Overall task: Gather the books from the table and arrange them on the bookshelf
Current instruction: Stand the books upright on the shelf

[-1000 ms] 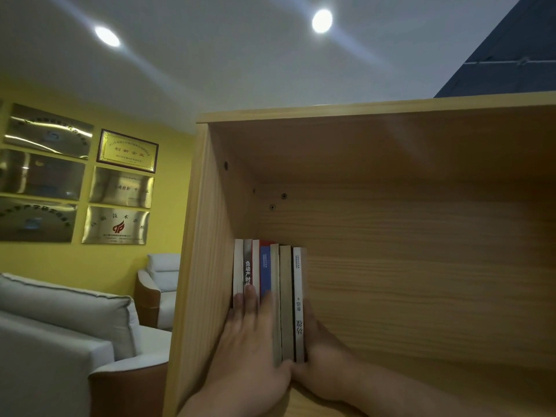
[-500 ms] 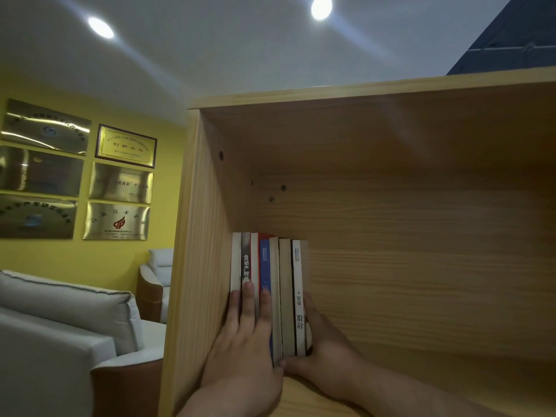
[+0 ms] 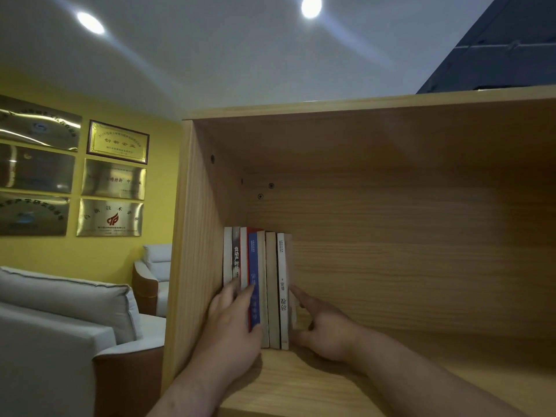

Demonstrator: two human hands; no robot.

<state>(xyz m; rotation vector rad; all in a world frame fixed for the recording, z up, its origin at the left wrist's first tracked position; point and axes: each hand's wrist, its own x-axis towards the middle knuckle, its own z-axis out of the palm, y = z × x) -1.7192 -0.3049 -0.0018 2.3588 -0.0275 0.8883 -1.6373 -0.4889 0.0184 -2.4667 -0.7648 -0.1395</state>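
Against the left wall of the bookshelf (image 3: 192, 236), the books (image 3: 258, 275) were stood upright. Their spines were pressed by the flat, unclenched left hand (image 3: 231, 326); the right hand (image 3: 325, 326), fingers extended, was laid against the outermost book.

Two round white ceiling spotlights (image 3: 311, 6) flare hard above me, throwing pale streaks across the grey ceiling. The room is dim overall. Inside the light wooden bookshelf (image 3: 391, 236) the right side sinks into brown shadow. Glare smears across the gold wall plaques (image 3: 112, 179), blurring their lettering. Straight edges bow near the frame's borders.
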